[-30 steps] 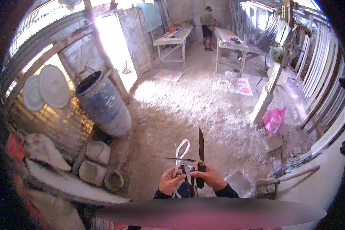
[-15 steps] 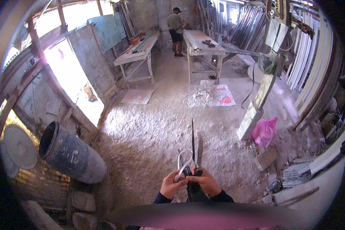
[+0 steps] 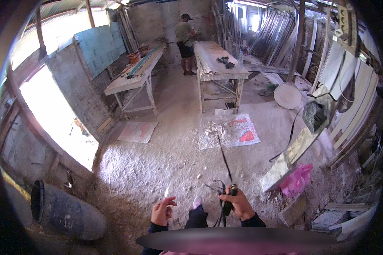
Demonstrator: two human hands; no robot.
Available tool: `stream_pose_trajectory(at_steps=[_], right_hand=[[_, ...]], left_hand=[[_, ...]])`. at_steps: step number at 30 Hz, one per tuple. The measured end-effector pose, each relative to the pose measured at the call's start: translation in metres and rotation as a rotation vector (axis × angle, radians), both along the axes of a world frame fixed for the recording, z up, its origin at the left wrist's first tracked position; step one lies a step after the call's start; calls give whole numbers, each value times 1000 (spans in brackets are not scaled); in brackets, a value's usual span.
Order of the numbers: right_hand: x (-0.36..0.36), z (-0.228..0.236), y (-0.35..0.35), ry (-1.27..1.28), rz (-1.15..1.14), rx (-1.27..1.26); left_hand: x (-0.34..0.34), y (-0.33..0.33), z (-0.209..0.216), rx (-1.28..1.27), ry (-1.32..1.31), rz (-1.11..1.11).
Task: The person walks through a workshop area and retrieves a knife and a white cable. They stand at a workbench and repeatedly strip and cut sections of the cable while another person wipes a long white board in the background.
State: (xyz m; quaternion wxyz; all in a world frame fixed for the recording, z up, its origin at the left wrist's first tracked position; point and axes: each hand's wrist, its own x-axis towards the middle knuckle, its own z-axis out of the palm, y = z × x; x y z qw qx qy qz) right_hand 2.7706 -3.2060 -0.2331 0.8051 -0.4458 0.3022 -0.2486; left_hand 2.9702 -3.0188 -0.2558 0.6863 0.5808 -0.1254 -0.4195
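My right grip is wrapped around a dark handle, seemingly so the long blade points forward, away from me, over the floor, dark straps hanging alongside, while my left grip sits half-curled, whether empty I cannot tell

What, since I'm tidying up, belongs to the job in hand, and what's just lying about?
Job in hand: long-bladed tool, in the right grip; dark straps, also there.

Seemingly just lying about: pink bag; littered sack; blue-grey barrel; pale round disc.
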Motion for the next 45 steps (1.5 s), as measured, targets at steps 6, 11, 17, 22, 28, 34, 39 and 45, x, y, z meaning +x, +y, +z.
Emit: stream_pose_trajectory(at_steps=[6,11,17,22,28,34,39,45], right_hand=[[41,-7,-162,20,-230,44],[67,21,-275,-25,-442,57],[54,1,-396,106,-686,-56],[26,-29,-527,-86,-815,54],[23,-25,-738,-61,-838,-46],[28,1,-920,-139,-703,-111],[34,-18,-1068,-131,-748,-46],[21,-14,-1256,-56,-774,-18]], left_hand=[[122,-165,-1,14,-61,-117],[173,-343,48,-89,-241,-337],[198,-537,60,-394,330,-531],[203,-698,39,-558,730,-419],[194,-879,32,-670,712,-413],[173,-1043,35,-548,636,-418],[147,-1204,17,-544,550,-463],[132,-1407,25,-469,281,-624]])
